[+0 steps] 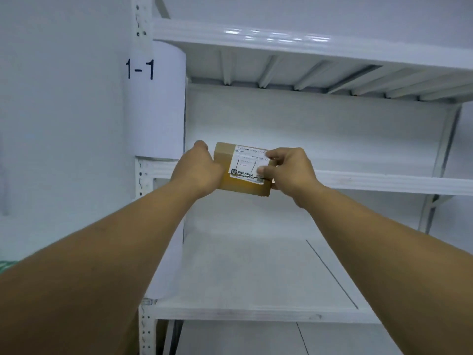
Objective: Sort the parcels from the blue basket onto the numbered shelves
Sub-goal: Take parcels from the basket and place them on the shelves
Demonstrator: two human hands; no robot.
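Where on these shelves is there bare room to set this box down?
The shelf beside the 1-1 sign is bare across to the right post; the lower shelf too. Crowded only at the box, between left hand and right hand.

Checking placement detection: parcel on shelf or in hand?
In hand: left hand and right hand grip the parcel at its ends, before the shelf; whether it rests there, cannot tell.

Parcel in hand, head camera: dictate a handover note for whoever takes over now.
Hands: left grip holds the parcel at its left end; right grip pinches its right end.
Things: parcel, label marked 1-1, held up in front of the shelf beside the 1-1 sign. Blue basket not in view.
Done: parcel matched to its shelf.
Left: set it down, release, sort any remaining parcels.
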